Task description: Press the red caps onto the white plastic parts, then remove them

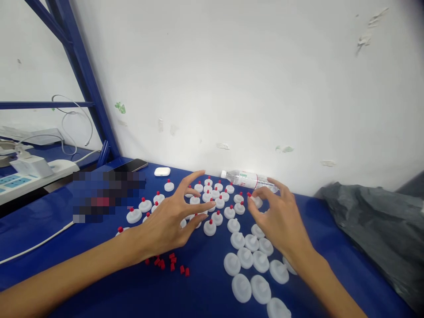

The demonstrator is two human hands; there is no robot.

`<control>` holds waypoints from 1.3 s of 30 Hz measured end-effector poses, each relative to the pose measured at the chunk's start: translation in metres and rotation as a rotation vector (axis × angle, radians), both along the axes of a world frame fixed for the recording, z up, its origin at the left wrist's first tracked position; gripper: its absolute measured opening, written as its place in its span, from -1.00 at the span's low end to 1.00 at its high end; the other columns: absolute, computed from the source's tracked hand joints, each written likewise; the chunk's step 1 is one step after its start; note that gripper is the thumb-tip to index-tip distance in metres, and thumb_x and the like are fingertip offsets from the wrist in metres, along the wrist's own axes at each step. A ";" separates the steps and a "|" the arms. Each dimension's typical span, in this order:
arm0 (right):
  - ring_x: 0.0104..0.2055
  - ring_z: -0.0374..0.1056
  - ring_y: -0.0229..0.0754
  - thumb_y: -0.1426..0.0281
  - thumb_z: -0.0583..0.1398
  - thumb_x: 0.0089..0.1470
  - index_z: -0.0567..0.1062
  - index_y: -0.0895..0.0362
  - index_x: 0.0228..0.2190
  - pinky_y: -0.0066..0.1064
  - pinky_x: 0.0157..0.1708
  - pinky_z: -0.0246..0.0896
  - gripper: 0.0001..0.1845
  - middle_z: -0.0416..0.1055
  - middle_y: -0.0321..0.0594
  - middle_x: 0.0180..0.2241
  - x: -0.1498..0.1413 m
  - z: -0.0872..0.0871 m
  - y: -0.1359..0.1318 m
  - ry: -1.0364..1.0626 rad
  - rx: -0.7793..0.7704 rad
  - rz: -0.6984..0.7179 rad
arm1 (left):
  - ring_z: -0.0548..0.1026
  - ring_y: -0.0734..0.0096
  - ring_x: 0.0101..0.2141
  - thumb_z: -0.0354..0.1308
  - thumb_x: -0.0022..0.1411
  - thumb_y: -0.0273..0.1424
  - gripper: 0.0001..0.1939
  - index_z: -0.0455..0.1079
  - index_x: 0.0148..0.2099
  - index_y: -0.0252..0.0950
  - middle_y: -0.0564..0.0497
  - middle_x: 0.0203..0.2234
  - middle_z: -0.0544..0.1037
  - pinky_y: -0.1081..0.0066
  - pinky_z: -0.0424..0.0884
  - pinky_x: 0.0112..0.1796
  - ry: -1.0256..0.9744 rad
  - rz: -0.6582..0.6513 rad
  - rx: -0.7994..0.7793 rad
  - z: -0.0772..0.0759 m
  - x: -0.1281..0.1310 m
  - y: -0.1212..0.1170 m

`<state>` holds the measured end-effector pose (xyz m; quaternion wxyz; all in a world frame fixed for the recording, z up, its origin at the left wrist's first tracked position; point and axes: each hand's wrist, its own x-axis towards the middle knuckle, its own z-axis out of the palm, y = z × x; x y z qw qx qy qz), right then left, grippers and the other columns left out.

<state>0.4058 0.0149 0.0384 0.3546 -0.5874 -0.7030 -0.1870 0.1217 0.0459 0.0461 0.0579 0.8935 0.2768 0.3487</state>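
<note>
My right hand point(281, 216) is closed in a pinch at a white plastic disc point(257, 202) with a red cap point(249, 194) on its nozzle. Part of that disc is hidden by the fingers. Hovering over the capped discs on the left, my left hand point(175, 212) has its fingers spread and nothing between them. Several white discs with red caps, such as one capped disc point(210, 228), stand around and beyond it. Nearer my right forearm lie several uncapped white discs point(261, 261). Loose red caps point(172, 266) are scattered below my left hand.
A clear bottle point(247, 178) lies along the wall, with a white earbud case point(162, 171) and a dark phone point(134, 165) further left. Dark plastic sheeting point(374, 229) covers the right side. A power strip point(39, 179) and white cable point(39, 245) are at left.
</note>
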 end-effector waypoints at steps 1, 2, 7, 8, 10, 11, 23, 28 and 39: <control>0.32 0.19 0.26 0.28 0.20 0.21 0.47 0.04 -0.31 0.16 0.16 0.22 -0.90 0.56 -0.07 -0.28 0.000 0.001 0.000 0.029 -0.007 -0.019 | 0.53 0.26 0.01 0.08 0.45 -0.42 -0.67 0.51 0.14 0.01 -0.04 0.46 -0.10 0.25 0.61 -0.19 -0.007 -0.006 -0.004 0.002 -0.001 0.000; 0.32 0.18 0.28 0.28 0.19 0.22 0.47 0.04 -0.31 0.18 0.15 0.22 -0.89 0.56 -0.07 -0.28 0.001 0.001 0.000 0.047 -0.021 -0.036 | 0.54 0.31 -0.04 0.08 0.45 -0.43 -0.69 0.52 0.12 -0.03 -0.08 0.43 -0.02 0.30 0.59 -0.22 -0.002 -0.020 -0.011 0.004 -0.001 -0.001; 0.25 0.27 0.26 0.28 0.18 0.23 0.47 0.05 -0.30 0.20 0.17 0.17 -0.89 0.55 -0.08 -0.28 0.002 0.003 0.000 0.012 -0.040 -0.038 | 0.45 0.48 -0.52 0.07 0.36 -0.48 -0.81 0.52 -0.22 -0.25 0.04 -0.36 0.53 0.37 0.29 -0.50 0.374 -0.250 -0.033 0.017 -0.007 -0.004; 0.22 0.30 0.24 0.30 0.18 0.23 0.47 0.05 -0.29 0.19 0.19 0.14 -0.90 0.56 -0.10 -0.28 0.002 0.002 0.001 -0.004 -0.032 -0.025 | 0.42 0.45 -0.56 0.11 0.31 -0.46 -0.86 0.47 -0.30 -0.25 0.08 -0.48 0.50 0.34 0.24 -0.52 0.447 -0.272 -0.030 0.018 -0.007 -0.005; 0.17 0.33 0.20 0.31 0.19 0.24 0.49 0.04 -0.30 0.20 0.21 0.09 -0.90 0.57 -0.14 -0.26 0.001 0.001 0.001 -0.032 -0.020 -0.005 | 0.41 0.39 -0.59 0.19 0.22 -0.39 -0.86 0.38 -0.41 -0.24 0.09 -0.58 0.47 0.29 0.19 -0.54 0.530 -0.260 -0.023 0.018 -0.007 -0.009; 0.15 0.33 0.20 0.32 0.19 0.23 0.50 0.05 -0.31 0.20 0.21 0.08 -0.90 0.57 -0.14 -0.24 0.000 0.000 0.001 -0.040 -0.019 -0.004 | 0.41 0.37 -0.60 0.23 0.19 -0.35 -0.82 0.35 -0.44 -0.23 0.08 -0.59 0.48 0.28 0.18 -0.54 0.561 -0.245 -0.024 0.017 -0.007 -0.011; 0.01 0.43 0.20 0.30 0.21 0.20 0.49 0.03 -0.39 0.27 0.18 0.03 -0.87 0.39 -0.32 -0.65 -0.001 -0.004 0.000 -0.028 -0.156 -0.049 | 0.47 0.29 -0.60 0.22 0.14 -0.43 -0.89 0.46 -0.45 -0.21 0.05 -0.56 0.57 0.24 0.10 -0.57 0.722 -0.222 -0.029 0.002 0.002 -0.033; -0.14 0.50 0.12 0.34 0.20 0.19 0.48 0.03 -0.41 0.31 0.17 0.01 -0.88 0.43 -0.33 -0.62 -0.002 -0.008 -0.001 -0.038 -0.218 -0.002 | 0.49 0.30 -0.57 0.20 0.22 -0.41 -0.90 0.44 -0.37 -0.22 0.07 -0.51 0.55 0.25 0.21 -0.53 0.693 -0.214 0.026 0.000 0.004 -0.026; -0.14 0.50 0.14 0.20 0.16 0.29 0.51 0.01 -0.46 0.32 0.15 0.06 -0.70 0.43 -0.30 -0.63 -0.004 -0.002 -0.002 -0.015 -0.232 0.025 | 0.47 0.41 -0.48 0.08 0.34 -0.43 -0.87 0.44 -0.26 -0.22 -0.02 -0.17 0.45 0.31 0.34 -0.49 0.445 -0.186 0.073 0.002 0.001 -0.019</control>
